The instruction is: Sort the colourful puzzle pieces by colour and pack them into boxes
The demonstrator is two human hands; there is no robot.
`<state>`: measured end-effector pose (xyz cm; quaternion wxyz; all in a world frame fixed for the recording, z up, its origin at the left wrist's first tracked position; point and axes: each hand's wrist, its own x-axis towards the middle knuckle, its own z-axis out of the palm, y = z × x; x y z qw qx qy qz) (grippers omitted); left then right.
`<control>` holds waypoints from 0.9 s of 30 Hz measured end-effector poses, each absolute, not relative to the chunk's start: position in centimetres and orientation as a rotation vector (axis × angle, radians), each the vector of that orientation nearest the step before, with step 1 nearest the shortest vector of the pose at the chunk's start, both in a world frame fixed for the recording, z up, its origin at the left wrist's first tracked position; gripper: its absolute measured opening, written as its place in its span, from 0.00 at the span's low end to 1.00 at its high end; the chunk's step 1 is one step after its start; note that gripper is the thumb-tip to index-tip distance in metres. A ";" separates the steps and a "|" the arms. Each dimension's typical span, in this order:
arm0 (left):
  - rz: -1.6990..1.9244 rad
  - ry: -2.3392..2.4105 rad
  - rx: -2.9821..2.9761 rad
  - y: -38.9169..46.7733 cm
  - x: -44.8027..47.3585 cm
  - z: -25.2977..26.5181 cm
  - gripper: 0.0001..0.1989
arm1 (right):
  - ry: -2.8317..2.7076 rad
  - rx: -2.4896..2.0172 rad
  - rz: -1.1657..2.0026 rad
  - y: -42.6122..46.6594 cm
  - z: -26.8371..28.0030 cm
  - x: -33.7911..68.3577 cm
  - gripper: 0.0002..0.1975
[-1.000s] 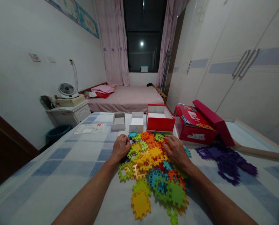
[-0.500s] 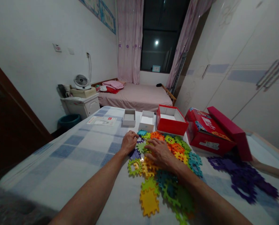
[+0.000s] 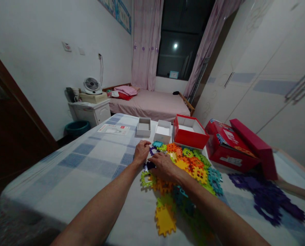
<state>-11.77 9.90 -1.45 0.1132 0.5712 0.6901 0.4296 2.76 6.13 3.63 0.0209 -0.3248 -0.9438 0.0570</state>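
A patch of colourful plastic interlocking tiles with toothed edges lies on the table, including an orange tile [image 3: 171,147], a yellow window tile [image 3: 199,174] and a teal tile [image 3: 215,179]. My left hand [image 3: 141,151] rests at the patch's left edge, fingers curled beside a purple tile [image 3: 152,150]; what they grip is hidden. My right hand [image 3: 165,165] reaches over the patch from the right. Its thumb and fingers close around a dark purple tile [image 3: 149,166], partly covered by the hand. Nearer me are a lime frame tile [image 3: 146,179] and a yellow tile [image 3: 165,219].
Behind the tiles stand a grey box [image 3: 143,127], a white box [image 3: 163,131] and an open red box [image 3: 190,133]. A larger red carton [image 3: 231,145] sits on the right beside purple tiles [image 3: 267,196]. Another person's forearm [image 3: 297,191] enters at right. A leaflet [image 3: 113,129] lies left.
My right hand has shifted left and down from the middle tiles onto the dark purple tile, covering a pale green one. My left hand stays near its place. The view has turned slightly left.
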 end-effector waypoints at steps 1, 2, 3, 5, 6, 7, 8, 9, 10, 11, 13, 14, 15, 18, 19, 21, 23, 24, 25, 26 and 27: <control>1.256 2.026 1.679 9.9 -11.7 -1.5 0.15 | -2.935 -1.010 0.177 6.3 3.6 2.8 0.16; 1.246 2.025 1.689 9.9 -11.7 -1.6 0.15 | -2.945 -1.008 0.185 6.5 3.6 2.9 0.17; 1.231 2.020 1.706 9.9 -11.6 -1.6 0.14 | -2.951 -1.005 0.198 6.6 3.5 3.0 0.17; 1.194 2.002 1.761 9.7 -11.3 -1.7 0.11 | -2.951 -1.005 0.237 6.8 3.4 3.2 0.16; 1.176 1.994 1.794 9.6 -11.2 -1.7 0.10 | -2.939 -1.006 0.255 6.8 3.3 3.3 0.15; 1.159 1.988 1.824 9.5 -11.1 -1.7 0.10 | -2.921 -1.003 0.271 6.8 3.3 3.3 0.15; 1.145 1.987 1.850 9.5 -11.0 -1.7 0.10 | -2.902 -1.003 0.288 6.8 3.2 3.4 0.15; 1.134 1.990 1.868 9.4 -10.9 -1.7 0.11 | -2.883 -1.005 0.306 6.8 3.3 3.5 0.14; 1.124 1.996 1.879 9.3 -10.9 -1.6 0.11 | -2.865 -1.004 0.324 6.8 3.3 3.7 0.13; 1.118 2.003 1.883 9.2 -10.9 -1.6 0.11 | -2.845 -1.004 0.344 6.8 3.5 3.8 0.11; 1.114 2.021 1.874 9.1 -10.8 -1.6 0.12 | -2.792 -1.012 0.396 6.8 3.7 4.3 0.06; 1.117 2.031 1.863 9.1 -10.8 -1.6 0.13 | -2.750 -1.024 0.428 6.9 3.8 4.6 0.05; 1.124 2.038 1.849 9.1 -10.8 -1.6 0.13 | -2.697 -1.042 0.458 7.0 3.9 4.9 0.05; 1.169 2.035 1.807 9.1 -10.8 -1.5 0.15 | -2.513 -1.124 0.471 7.6 4.1 5.7 0.06; 1.192 2.024 1.792 9.2 -10.7 -1.4 0.16 | -2.460 -1.141 0.456 7.9 4.1 5.9 0.06; 1.247 1.990 1.761 9.3 -10.7 -1.4 0.19 | -2.375 -1.154 0.450 8.4 3.9 6.1 0.05; 1.310 1.939 1.733 9.5 -10.6 -1.4 0.21 | -2.309 -1.166 0.486 8.8 3.7 6.1 0.04; 1.344 1.906 1.721 9.6 -10.6 -1.4 0.21 | -2.282 -1.177 0.507 9.0 3.6 6.0 0.04; 1.377 1.870 1.710 9.7 -10.5 -1.4 0.21 | -2.256 -1.194 0.523 9.1 3.4 6.0 0.03; 1.409 1.832 1.701 9.7 -10.5 -1.4 0.20 | -2.234 -1.211 0.534 9.3 3.3 5.9 0.03; 1.439 1.793 1.694 9.7 -10.4 -1.4 0.19 | -2.214 -1.227 0.544 9.4 3.1 5.9 0.03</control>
